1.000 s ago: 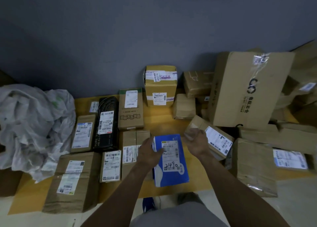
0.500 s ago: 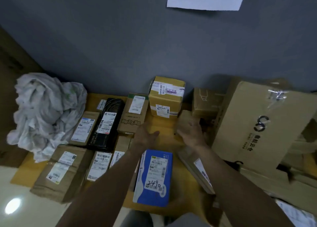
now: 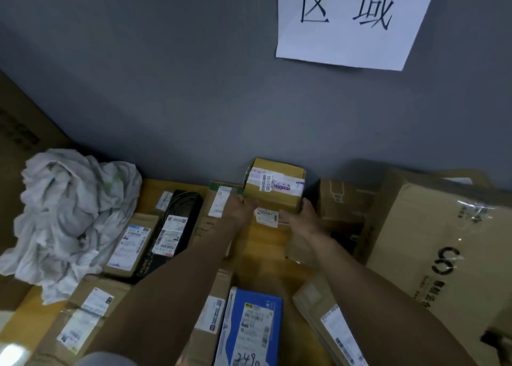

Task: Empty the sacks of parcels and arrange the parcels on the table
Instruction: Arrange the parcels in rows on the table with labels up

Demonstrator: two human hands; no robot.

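A yellow-brown taped box [image 3: 274, 189] stands at the back of the wooden table [image 3: 261, 243], against the grey wall. My left hand [image 3: 238, 208] lies against its lower left side and my right hand [image 3: 302, 216] against its lower right corner, one on each side. A blue parcel [image 3: 249, 327] marked 2490 lies flat near the front edge between my forearms. An emptied, crumpled white sack [image 3: 69, 213] sits at the left end of the table. Labelled brown parcels lie in rows left of my arms, among them a black one [image 3: 177, 227].
A large brown carton [image 3: 443, 243] leans at the right, with a smaller brown box [image 3: 342, 199] behind it near the wall. A long flat parcel [image 3: 332, 327] lies under my right forearm. A white paper sign [image 3: 352, 19] hangs on the wall.
Both hands let go of the blue parcel, left it near the front edge, and reached forward to the yellow taped box at the back. The view tilted up toward the wall.
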